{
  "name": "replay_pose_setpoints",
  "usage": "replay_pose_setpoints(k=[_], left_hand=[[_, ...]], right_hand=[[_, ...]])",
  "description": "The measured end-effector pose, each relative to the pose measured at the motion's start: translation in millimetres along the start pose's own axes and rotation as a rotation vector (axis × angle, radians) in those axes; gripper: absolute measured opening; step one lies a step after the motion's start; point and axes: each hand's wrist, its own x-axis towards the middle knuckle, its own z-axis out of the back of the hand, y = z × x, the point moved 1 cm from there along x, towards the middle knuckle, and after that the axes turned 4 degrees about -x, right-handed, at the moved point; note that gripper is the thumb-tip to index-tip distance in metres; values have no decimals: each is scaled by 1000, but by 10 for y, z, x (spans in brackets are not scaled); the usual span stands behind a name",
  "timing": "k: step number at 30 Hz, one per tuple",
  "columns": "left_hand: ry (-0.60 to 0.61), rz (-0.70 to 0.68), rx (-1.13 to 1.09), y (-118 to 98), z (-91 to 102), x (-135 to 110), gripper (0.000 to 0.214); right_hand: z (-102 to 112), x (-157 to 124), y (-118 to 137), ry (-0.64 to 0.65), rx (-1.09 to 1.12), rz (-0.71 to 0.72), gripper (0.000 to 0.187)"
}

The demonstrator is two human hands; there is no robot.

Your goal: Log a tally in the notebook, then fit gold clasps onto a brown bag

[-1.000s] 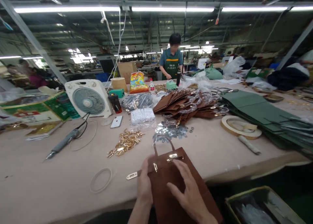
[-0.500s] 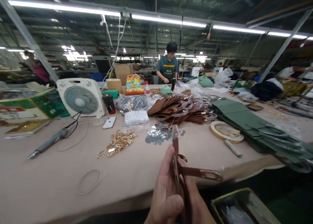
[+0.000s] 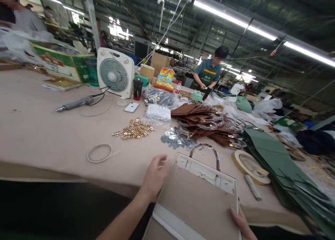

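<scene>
A flat bag panel (image 3: 199,191) tilts over the table's front edge, its beige inner side facing me. Along its top runs a pale strip with small metal fasteners, and a brown, plastic-wrapped handle (image 3: 216,152) arches beyond it. My right hand (image 3: 242,223) grips the panel's right edge, thumb on the inner face and fingers hidden behind. At the upper left edge is my left hand (image 3: 156,175), its loosely bent fingers slightly blurred and apart, with nothing visible in them. Past the panel lie a pile of silvery metal plates (image 3: 176,138) and gold-coloured buckles (image 3: 136,129).
Brown bag panels (image 3: 193,110) with wrapped handles are heaped behind. Green panels (image 3: 272,156), a tape roll (image 3: 237,163) and a grey rod (image 3: 252,188) lie right. A coiled strip (image 3: 90,156), an electric screwdriver (image 3: 74,103), a phone (image 3: 131,107) and a fan (image 3: 115,72) are left. A co-worker (image 3: 208,72) stands opposite.
The brown piece, earlier held edge-on between both hands, now shows its broad inner side. My left hand has come away to its left edge; my right hand has moved right. The view has tilted and turned left.
</scene>
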Motion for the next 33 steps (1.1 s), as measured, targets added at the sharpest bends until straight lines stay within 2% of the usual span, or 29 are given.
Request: replay_pose_setpoints(k=[2,4,6,7,10,14,17,19,22,27,33], left_hand=[[220,327,-150,-4,133,55,56],[391,560,-333,-18,196,52,68],[426,673,-457,-24,214,49,68],[410,675,-486,-21,213,61,65],[289,527,-474,9,201,150,66],[101,296,-334,75,193,301,88],[42,173,-212,134,189,397,88],[15,108,-155,181,187,441,84],[-26,-12,-87,245,195,477,71],[-58,-327,234,275,282,513,43],[-30,-404,564,325,444,590,29]], right_hand=[[-58,111,-99,24,0,-31,78],[-136,234,-207,77,10,-80,73],[-242,354,-309,133,49,-178,73],[-305,406,-350,152,76,-231,75],[-518,522,-409,171,161,-302,86],[-779,682,-362,140,216,-116,98],[-861,871,-334,115,207,-4,92],[-837,991,-341,55,135,26,89],[-744,1105,-372,-53,-32,74,96],[-732,1112,-418,54,-103,200,115],[-921,996,-433,34,-223,334,122]])
